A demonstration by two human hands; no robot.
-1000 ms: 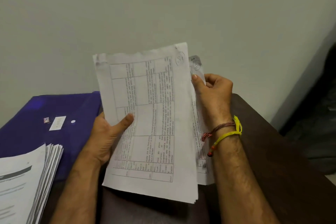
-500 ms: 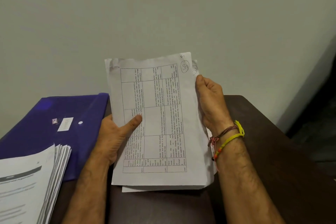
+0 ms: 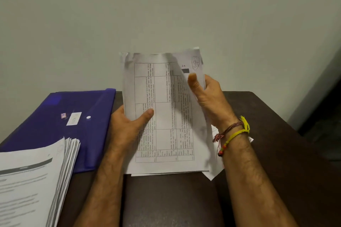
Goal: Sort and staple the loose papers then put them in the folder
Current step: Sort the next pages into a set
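Note:
Both my hands hold a bundle of loose papers (image 3: 164, 116) upright above the dark table; the front sheet bears a printed table turned sideways. My left hand (image 3: 129, 127) grips the bundle's left edge with the thumb across the front. My right hand (image 3: 206, 97) holds the right edge, thumb raised and peeling the front sheet's top right corner, which bares a circled handwritten number behind. A blue folder (image 3: 60, 116) lies flat at the left by the wall. No stapler is in view.
A thick stack of printed papers (image 3: 35, 180) lies at the near left, overlapping the folder's front edge. The dark brown table (image 3: 276, 153) runs to the pale wall behind; its right edge drops to a dark floor area.
The bundle has been squared up and lowered towards the table. My right thumb has come round to the front and lifts the top sheet's right corner, which now shows a different circled number.

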